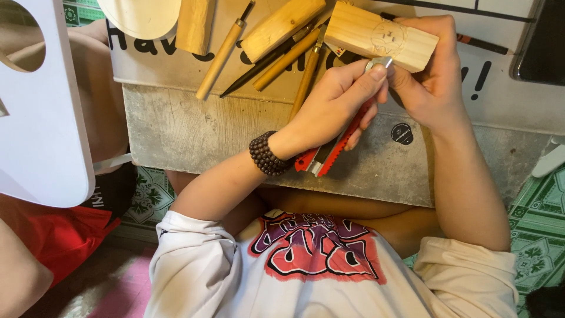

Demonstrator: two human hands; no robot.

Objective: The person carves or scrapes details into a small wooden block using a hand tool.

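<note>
The left hand (335, 109) is closed around a red utility knife (329, 150), thumb pressed near the blade tip against a pale wooden block (382, 38). The right hand (432, 70) is wrapped around that block, holding it tilted above the surface (194, 126), a worn grey slab. A dark bead bracelet (266, 154) circles the left wrist. Wooden-handled carving tools (282, 59) lie beside each other on a white sheet with black lettering (153, 62). A small round black sticker (402, 133) sits on the slab. Green patterned floor tiles (538, 235) show below.
</note>
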